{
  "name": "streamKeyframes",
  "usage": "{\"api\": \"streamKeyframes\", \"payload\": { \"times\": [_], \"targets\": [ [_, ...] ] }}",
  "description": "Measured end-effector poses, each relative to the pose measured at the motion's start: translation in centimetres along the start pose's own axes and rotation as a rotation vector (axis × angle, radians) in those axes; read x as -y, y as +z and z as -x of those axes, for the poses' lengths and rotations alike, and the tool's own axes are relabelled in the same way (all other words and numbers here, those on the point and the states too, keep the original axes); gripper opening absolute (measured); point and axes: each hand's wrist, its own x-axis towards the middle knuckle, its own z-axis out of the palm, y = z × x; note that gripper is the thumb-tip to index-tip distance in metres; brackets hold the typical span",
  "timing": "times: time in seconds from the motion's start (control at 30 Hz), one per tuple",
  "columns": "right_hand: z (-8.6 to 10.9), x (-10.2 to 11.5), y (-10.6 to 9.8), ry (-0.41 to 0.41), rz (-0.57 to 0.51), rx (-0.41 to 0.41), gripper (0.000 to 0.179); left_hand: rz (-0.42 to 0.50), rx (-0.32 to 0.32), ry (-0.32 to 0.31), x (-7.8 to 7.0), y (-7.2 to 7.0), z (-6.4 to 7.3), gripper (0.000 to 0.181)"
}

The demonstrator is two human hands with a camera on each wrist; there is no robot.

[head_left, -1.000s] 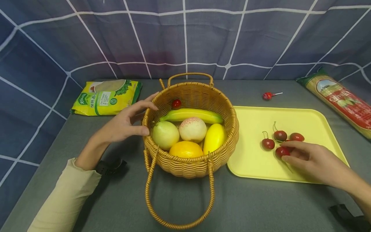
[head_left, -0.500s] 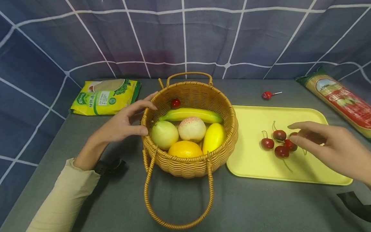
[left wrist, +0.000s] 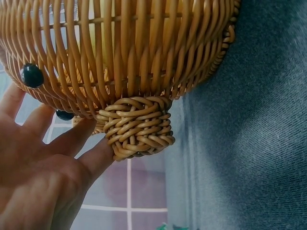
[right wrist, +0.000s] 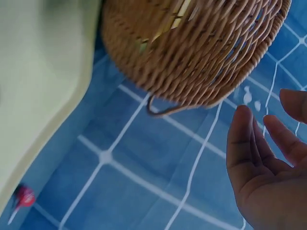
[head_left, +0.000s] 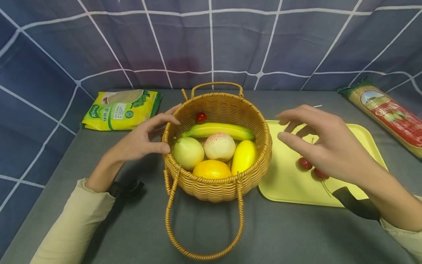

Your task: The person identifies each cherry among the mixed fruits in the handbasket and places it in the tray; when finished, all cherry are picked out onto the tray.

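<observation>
A round wicker basket holds a banana, a pear, a peach, a lemon, another yellow fruit and one cherry. My left hand rests against its left side, thumb and fingers spread along the rim; the left wrist view shows straight fingers touching the weave and the foot. Over the yellow tray, my right hand hovers with loosely bent fingers apart. Nothing shows between them in the right wrist view. Cherries lie on the tray, partly hidden by this hand.
A yellow packet lies at the back left. A red-and-gold bag lies at the far right. The red lollipop sits behind the tray, mostly covered by my hand in the head view. The front basket handle hangs toward me.
My right hand has left the cherries, first shifting right, then rising and moving left toward the basket. The left hand and the basket stay in place.
</observation>
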Motion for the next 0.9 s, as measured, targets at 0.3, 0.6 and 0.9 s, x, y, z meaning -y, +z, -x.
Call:
{"api": "streamKeyframes", "payload": {
  "times": [0.3, 0.6, 0.9],
  "targets": [
    [-4.7, 0.9, 2.9, -0.227, -0.057, 0.061, 0.025, 0.004, -0.005, -0.014, -0.1, 0.1, 0.0, 0.052],
    [-8.2, 1.9, 6.1, -0.174, -0.013, 0.245, 0.029, 0.002, -0.001, -0.017, -0.2, 0.0, 0.0, 0.051],
    [-11.6, 2.4, 7.7, -0.171, 0.110, 0.463, 0.034, -0.013, 0.000, -0.019, -0.2, -0.2, 0.0, 0.053]
  ]
}}
